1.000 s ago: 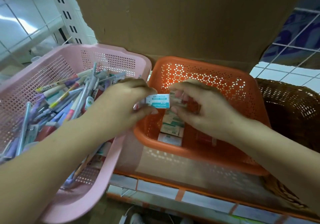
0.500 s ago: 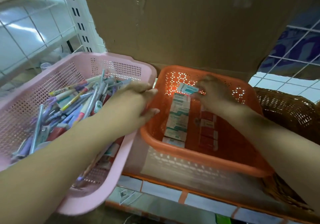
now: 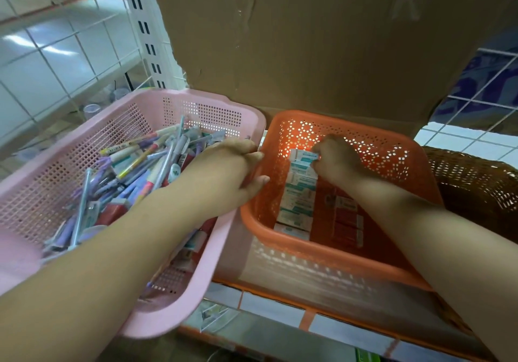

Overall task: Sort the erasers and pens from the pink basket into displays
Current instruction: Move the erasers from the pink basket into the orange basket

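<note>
Right hand (image 3: 336, 162) is pinching white-teal eraser (image 3: 303, 155), extending far row end in orange perforated basket (image 3: 336, 254) | left hand (image 3: 224, 174) is bracing pink plastic basket (image 3: 196, 95) rim, grip indeterminate.

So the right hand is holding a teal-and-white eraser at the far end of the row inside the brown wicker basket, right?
Wrong basket. The head view shows the right hand holding the teal-and-white eraser at the far end of the row inside the orange basket.
</note>
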